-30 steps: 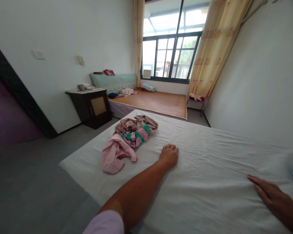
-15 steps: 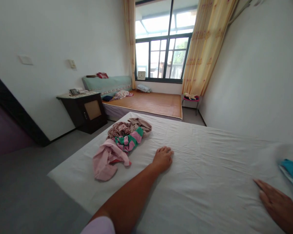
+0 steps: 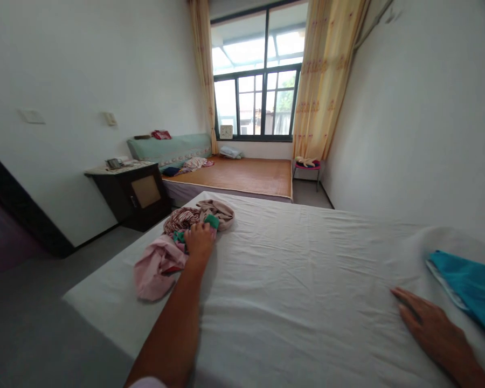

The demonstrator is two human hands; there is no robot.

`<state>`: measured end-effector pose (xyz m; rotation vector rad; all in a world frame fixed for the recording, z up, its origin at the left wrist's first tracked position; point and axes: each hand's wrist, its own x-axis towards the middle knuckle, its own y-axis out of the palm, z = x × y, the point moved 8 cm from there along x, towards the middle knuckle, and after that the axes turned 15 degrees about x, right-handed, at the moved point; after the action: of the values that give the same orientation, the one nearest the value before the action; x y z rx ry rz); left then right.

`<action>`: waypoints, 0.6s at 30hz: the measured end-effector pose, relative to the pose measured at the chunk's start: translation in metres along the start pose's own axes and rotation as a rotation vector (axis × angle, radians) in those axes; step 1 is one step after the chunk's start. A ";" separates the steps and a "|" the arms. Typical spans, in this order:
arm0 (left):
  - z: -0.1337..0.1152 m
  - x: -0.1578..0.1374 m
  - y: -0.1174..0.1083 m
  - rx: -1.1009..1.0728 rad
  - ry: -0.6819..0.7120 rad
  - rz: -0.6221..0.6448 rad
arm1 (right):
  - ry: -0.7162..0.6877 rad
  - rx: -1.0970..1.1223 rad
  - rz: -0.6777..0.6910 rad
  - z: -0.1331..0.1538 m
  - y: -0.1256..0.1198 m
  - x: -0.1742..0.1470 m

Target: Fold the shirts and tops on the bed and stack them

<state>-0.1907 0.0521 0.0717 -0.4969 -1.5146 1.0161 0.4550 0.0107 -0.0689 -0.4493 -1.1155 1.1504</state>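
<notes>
My left hand (image 3: 201,240) is on a green-and-pink garment (image 3: 212,221) in the clothes pile, its fingers bent down over the cloth and hiding the middle of it. Around it lie a light pink garment (image 3: 156,272), a brown-and-white patterned one (image 3: 181,220) and a taupe one (image 3: 223,214), all crumpled together. At the right, my right hand (image 3: 432,326) rests with fingers stretched out on the white sheet (image 3: 307,285), holding nothing. Beyond that hand is a blue folded cloth (image 3: 469,285), cut off by the frame edge.
A second bed with a brown mat (image 3: 246,175) stands beyond the near one, below the window. To the left is a dark bedside cabinet (image 3: 145,191). A small pink stool (image 3: 309,165) stands by the curtain (image 3: 319,81). White wall borders the right side.
My left hand has moved left and forward from the bare sheet onto the green-and-pink garment. The right hand stays flat on the sheet. The view has turned slightly right, showing more blue cloth.
</notes>
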 end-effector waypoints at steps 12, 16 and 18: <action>-0.049 0.029 -0.044 -0.255 0.126 0.076 | 0.068 -0.020 0.047 0.023 -0.001 0.003; -0.149 0.037 -0.099 -0.678 0.175 -0.131 | 0.089 -0.001 0.045 0.033 -0.005 0.005; -0.218 0.015 -0.119 -0.860 0.373 -0.114 | 0.091 0.039 0.038 0.036 -0.007 0.005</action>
<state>0.0399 0.0697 0.1633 -1.1131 -1.5599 0.1137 0.4271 0.0040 -0.0455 -0.4892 -1.0079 1.1717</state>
